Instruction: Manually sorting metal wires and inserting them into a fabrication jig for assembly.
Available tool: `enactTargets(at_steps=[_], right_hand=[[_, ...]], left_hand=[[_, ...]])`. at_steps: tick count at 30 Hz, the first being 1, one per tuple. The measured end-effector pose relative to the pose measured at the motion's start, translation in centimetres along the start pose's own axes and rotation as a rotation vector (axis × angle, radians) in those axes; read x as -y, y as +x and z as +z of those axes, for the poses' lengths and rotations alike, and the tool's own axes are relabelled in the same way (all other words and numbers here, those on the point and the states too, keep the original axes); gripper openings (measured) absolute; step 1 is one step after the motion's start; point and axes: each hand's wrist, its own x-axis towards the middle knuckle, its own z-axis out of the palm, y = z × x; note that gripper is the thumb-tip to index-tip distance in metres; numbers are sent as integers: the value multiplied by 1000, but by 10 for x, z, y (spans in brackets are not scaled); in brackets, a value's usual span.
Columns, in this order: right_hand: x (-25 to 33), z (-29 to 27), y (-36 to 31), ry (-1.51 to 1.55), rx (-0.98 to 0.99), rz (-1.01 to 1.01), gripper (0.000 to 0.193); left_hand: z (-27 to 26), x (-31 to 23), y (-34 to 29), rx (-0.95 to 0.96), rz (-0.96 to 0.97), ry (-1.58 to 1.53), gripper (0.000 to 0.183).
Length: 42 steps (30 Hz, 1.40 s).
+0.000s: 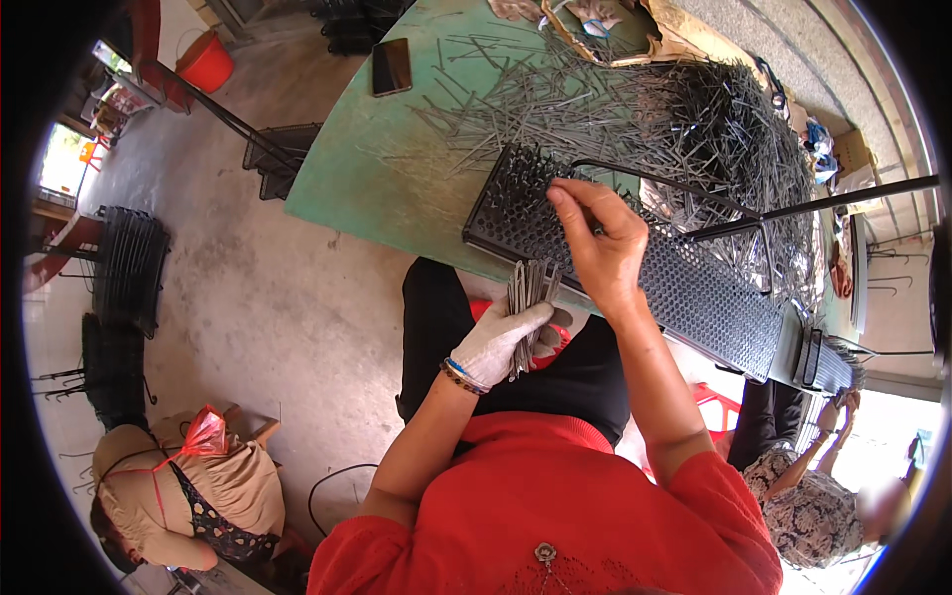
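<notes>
Your gloved left hand (501,342) grips thin grey metal pins (531,297), upright | bare right hand (600,243) pinches one over long black perforated plate (635,263), running lower-right across green bench (382,178) | loose pin heap (694,119) behind.

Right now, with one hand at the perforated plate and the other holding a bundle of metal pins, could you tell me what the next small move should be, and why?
Probably lower the right hand so its pinched fingertips meet the black perforated plate: they hover over a bare stretch, with pins already standing at the plate's far end. The gloved left hand holds the bundle of pins ready.
</notes>
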Motion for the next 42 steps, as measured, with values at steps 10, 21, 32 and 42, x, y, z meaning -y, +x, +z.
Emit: enactTargets(at_steps=[10, 21, 32, 42], right_hand=[[-15, 16, -6, -162, 50, -222, 17], [-13, 19, -6, -166, 29, -245, 19], [-23, 17, -13, -366, 178, -318, 18], [1, -15, -11, -142, 461, 134, 13]], left_hand=[[0, -1, -2, -21, -3, -68, 24], [-3, -3, -2, 4, -5, -54, 22], [-2, -2, -3, 7, -1, -70, 21], [1, -7, -8, 31, 145, -139, 20]])
